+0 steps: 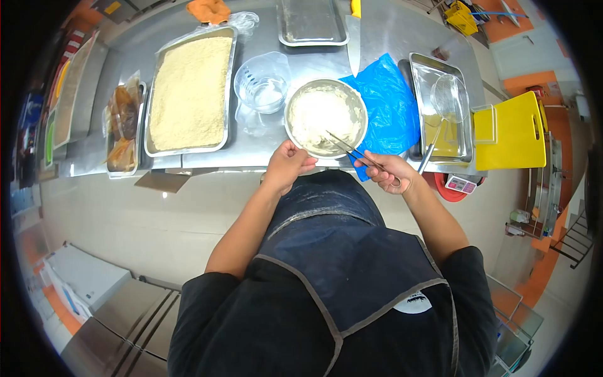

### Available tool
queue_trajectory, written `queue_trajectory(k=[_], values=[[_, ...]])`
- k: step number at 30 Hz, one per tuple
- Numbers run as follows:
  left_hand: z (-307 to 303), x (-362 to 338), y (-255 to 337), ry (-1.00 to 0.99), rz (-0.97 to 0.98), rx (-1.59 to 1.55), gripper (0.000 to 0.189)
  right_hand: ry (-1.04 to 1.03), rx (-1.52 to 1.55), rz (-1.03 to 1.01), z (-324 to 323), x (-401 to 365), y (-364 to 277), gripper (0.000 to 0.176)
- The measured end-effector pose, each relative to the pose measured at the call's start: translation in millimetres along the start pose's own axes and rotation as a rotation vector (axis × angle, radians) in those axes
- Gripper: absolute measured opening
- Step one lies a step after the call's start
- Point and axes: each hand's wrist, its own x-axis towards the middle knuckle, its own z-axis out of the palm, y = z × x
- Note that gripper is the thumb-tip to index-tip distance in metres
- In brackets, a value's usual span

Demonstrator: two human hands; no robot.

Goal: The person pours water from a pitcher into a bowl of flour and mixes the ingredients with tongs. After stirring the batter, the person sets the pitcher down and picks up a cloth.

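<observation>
A round steel bowl (296, 134) holding thick white batter stands at the near edge of the steel counter (389, 31). My left hand (286, 164) grips the bowl's near rim. My right hand (389, 171) is closed around long metal tongs (352, 151), whose tips reach into the batter at the bowl's right side. I wear a dark apron dusted with flour.
Left of the bowl lie a large tray of breadcrumbs (188, 91) and a clear measuring jug (264, 85). A blue plastic bag (386, 107), a steel tray with a strainer (447, 103), a yellow cutting board (518, 129), a knife (353, 38) and an empty tray (311, 22) surround it.
</observation>
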Motion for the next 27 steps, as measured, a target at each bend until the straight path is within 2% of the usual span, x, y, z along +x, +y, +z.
queue_trajectory(k=[2,8,11,14,17,23,27], values=[[-1.7,-1.4,-2.1,0.012,-0.019,-0.033,0.015,-0.03,0.024,-0.036,3.6,-2.4,5.6,0.043],[-10.3,-1.0,0.4,0.021,-0.022,0.137,0.022,0.309,-0.443,-0.228,54.3,-41.9,-2.8,0.044],[-8.8,4.0,14.0,0.186,0.121,0.13,0.025,0.528,-0.788,-0.221,76.8,-56.4,-10.3,0.043],[-13.1,17.8,23.8,0.201,0.2,0.098,0.027,0.599,-1.058,-0.169,95.2,-67.5,-17.1,0.044],[-19.1,23.9,30.8,0.169,0.199,0.121,0.026,0.61,-1.237,-0.298,108.8,-75.0,-15.1,0.047],[-18.8,21.1,31.4,0.139,0.169,0.126,0.022,0.735,-1.416,-0.372,138.5,-93.9,-12.9,0.042],[-20.1,20.2,29.4,0.119,0.15,0.134,0.025,0.726,-1.709,-0.434,134.5,-101.3,-19.3,0.041]])
